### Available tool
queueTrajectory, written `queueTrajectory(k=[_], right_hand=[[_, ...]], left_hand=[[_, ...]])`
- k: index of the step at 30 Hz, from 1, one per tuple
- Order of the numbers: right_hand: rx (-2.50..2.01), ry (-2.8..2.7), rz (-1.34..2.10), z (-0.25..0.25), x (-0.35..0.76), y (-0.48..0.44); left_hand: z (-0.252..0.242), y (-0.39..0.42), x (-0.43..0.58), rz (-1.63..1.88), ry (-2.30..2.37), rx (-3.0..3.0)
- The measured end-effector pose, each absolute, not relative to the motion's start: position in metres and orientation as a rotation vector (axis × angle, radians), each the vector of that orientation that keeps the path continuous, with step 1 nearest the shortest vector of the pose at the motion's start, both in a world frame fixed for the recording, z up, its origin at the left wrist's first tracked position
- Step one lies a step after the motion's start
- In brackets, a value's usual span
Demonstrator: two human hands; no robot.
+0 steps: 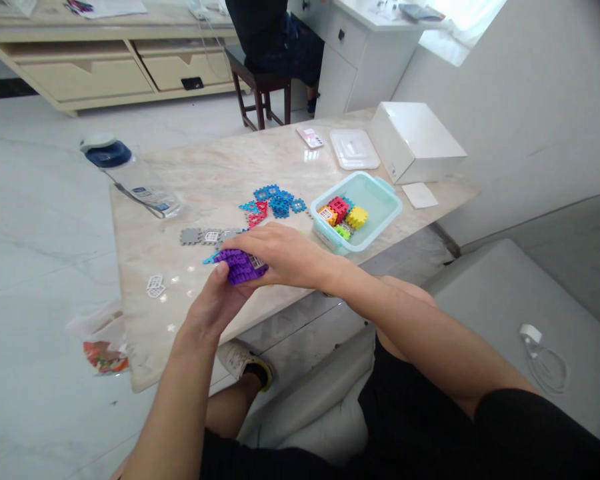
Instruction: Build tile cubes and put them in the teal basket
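My left hand (211, 303) and my right hand (285, 255) are both closed around a purple block cube (239, 267) just above the near edge of the marble table (205, 173). The left thumb presses its near face, and the right hand covers its top and right side. Grey flat pieces (207, 236) lie just behind the cube. Loose blue pieces (277, 200) and a red piece (258, 215) sit farther back. A teal tub (380, 197) to the right holds red, yellow, orange and green block cubes (343, 215).
A water bottle (130, 175) lies on the table's left corner. A clear lid (354, 148), a white box (414, 140) and a card (310, 137) are at the back. Two white pieces (155, 285) sit near left. A seated person (275, 40) is beyond.
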State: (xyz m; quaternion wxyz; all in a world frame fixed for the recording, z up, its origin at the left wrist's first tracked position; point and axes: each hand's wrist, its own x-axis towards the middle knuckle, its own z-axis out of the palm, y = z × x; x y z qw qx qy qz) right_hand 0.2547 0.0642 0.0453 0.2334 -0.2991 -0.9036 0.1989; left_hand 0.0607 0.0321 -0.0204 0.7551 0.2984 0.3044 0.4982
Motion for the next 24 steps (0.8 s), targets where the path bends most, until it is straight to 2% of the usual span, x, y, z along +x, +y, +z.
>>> queueTrajectory(k=[8,24], right_hand=[[-0.867,-2.563,0.467,0.037,0.251,0.061],[-0.829,-2.357,0.784,0.038,0.256,0.065]], left_hand=[[-0.021,0.035,0.061,1.024,0.797,0.717],[-0.032,0.039,0.052,1.046,0.752,0.629]])
